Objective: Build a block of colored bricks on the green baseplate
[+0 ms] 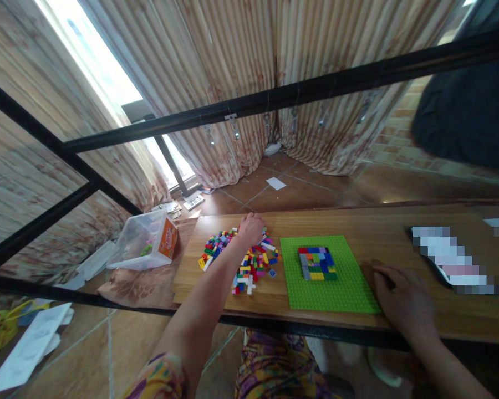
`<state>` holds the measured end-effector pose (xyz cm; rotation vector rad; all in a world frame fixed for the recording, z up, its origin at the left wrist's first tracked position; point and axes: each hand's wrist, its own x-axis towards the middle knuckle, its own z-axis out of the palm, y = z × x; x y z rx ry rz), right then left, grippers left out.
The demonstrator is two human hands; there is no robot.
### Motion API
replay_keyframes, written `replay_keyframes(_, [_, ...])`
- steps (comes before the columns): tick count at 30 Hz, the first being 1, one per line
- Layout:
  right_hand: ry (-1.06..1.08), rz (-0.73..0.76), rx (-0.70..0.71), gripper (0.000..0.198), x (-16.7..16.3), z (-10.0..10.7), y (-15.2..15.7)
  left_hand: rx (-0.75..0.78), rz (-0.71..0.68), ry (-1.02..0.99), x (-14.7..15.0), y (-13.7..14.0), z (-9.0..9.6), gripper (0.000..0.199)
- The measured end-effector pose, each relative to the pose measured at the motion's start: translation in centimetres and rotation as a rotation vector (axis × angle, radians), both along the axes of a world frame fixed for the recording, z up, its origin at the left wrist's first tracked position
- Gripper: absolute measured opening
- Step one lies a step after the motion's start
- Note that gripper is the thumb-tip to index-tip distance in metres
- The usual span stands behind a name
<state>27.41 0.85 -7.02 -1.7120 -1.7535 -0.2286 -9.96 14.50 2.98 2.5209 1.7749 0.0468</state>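
Note:
My left hand (250, 227) reaches to the far side of a loose pile of small coloured toy bricks (258, 263). Its fingers point down among the bricks, and their tips are hidden, so a grip cannot be made out. Right of the pile lies a green studded baseplate (349, 288). A roughly square, multicoloured brick build (316, 263) sits on it, with red, blue, grey, yellow and green bricks along its edges. My right hand (403, 302) rests on the table by the baseplate's right edge, fingers loosely bent and apart, with nothing seen in it.
The wooden table (368, 230) has a dark front edge. A phone-like object (453, 263) with a blurred screen lies at the right. A clear plastic box (139, 244) with an orange label stands at the left. Dark metal bars (249, 105) run beyond the table, before curtains (228, 50).

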Motion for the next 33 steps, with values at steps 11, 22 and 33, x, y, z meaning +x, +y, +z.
replay_keyframes(11, [0.006,-0.015,-0.011,0.031,0.1,-0.2,0.1,0.017,0.005,-0.048,-0.5,-1.4,0.0,0.031])
replay_keyframes(22, [0.03,-0.028,-0.033,0.032,-0.2,-0.1,0.1,0.066,0.087,-0.285,-0.9,-3.6,0.3,0.029])
replay_keyframes(33, [0.02,-0.018,-0.007,0.031,-0.3,0.1,-0.1,-0.15,0.291,-1.454,-0.3,-11.4,-1.0,0.02])
